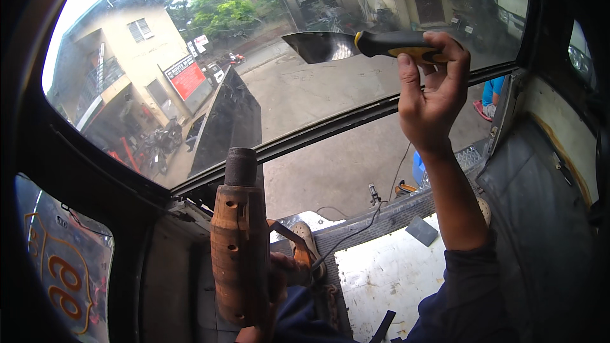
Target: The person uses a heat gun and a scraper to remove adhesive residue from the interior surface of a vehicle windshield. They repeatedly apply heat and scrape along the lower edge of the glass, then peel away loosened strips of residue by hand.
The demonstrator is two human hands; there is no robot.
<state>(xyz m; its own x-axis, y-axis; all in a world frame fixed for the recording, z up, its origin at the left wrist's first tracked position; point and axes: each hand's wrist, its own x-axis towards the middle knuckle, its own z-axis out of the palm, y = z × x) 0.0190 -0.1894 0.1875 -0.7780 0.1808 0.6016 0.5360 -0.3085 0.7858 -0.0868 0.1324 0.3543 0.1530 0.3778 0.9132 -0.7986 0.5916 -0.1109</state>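
Heat gun (236,251) gripped in left hand (278,276), scraper (365,45) pinched in right hand (435,98), we can't tell what's done or remaining.

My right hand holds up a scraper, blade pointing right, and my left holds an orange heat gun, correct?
Not quite: the blade points left in the head view. Your right hand holds up the scraper, and your left hand holds the orange heat gun.
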